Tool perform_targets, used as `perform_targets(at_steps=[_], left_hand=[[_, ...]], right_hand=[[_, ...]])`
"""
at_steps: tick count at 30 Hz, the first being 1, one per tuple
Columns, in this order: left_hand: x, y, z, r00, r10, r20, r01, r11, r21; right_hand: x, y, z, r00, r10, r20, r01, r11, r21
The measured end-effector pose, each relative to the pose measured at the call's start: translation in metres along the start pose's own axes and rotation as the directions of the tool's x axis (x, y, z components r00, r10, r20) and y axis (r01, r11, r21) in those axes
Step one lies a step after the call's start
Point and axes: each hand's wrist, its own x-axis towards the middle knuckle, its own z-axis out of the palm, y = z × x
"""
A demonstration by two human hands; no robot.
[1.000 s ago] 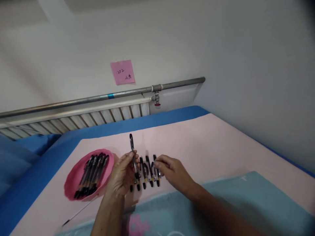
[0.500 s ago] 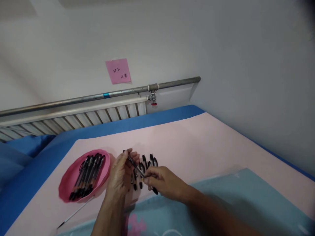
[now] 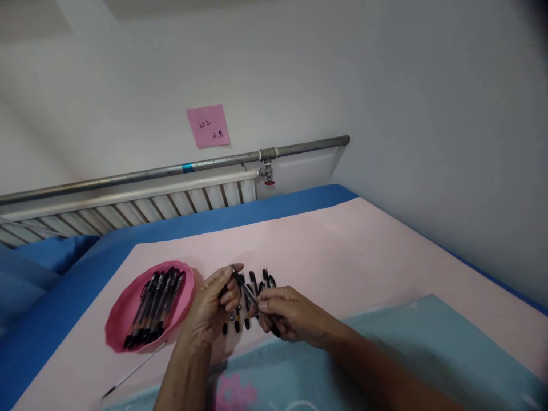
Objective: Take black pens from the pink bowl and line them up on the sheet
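Observation:
Both hands meet over a pink sheet point(image 3: 342, 245) and share one black pen point(image 3: 250, 295), tilted from upper left to lower right. My left hand point(image 3: 212, 311) pinches its upper end with curled fingers. My right hand point(image 3: 285, 314) grips the lower part with fingers closed round it. Beneath the hands lies a row of several black pens point(image 3: 252, 282), side by side on the sheet and partly hidden. Left of my left hand sits a pink bowl point(image 3: 124, 319) with several more black pens point(image 3: 156, 305) in it.
A thin pen refill point(image 3: 131, 372) lies on the sheet in front of the bowl. A light blue cloth point(image 3: 406, 342) covers the near right. Blue bedding point(image 3: 64, 297) borders the sheet. Behind stand a radiator point(image 3: 128, 208), a pipe point(image 3: 214, 162) and a wall with a pink note point(image 3: 208, 126).
The pen stood upright in my left hand a second ago. It has tilted down, and my right hand has come over from the row and closed on its lower part.

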Motion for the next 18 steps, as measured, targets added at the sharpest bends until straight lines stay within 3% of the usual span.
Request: perform_targets(at_steps=[3, 8, 12, 14, 18], left_hand=[[0.0000, -0.0006, -0.0004, 0.999, 0.042, -0.035, -0.043, 0.999, -0.027], [0.0026, -0.0034, 0.0016, 0.993, 0.077, -0.094, -0.082, 0.995, -0.054], [0.0035, -0.0032, 0.0020, 0.991, 0.079, -0.110, -0.090, 0.991, -0.095], [0.0038, -0.0023, 0.0020, 0.991, 0.077, -0.113, -0.089, 0.991, -0.103], [0.0046, -0.0019, 0.0031, 0.988, 0.094, -0.120, -0.105, 0.991, -0.086]], right_hand=[[0.0018, 0.0034, -0.0005, 1.000, -0.007, 0.015, 0.006, 1.000, 0.016], [0.0038, 0.0058, 0.0000, 0.989, -0.061, -0.135, 0.057, 0.998, -0.033], [0.0025, 0.0053, 0.0028, 1.000, -0.010, 0.013, 0.007, 0.985, 0.172], [0.0020, 0.0053, 0.0039, 0.999, -0.007, 0.045, -0.001, 0.981, 0.194], [0.0022, 0.0057, 0.0040, 0.982, -0.058, -0.181, 0.074, 0.994, 0.082]])
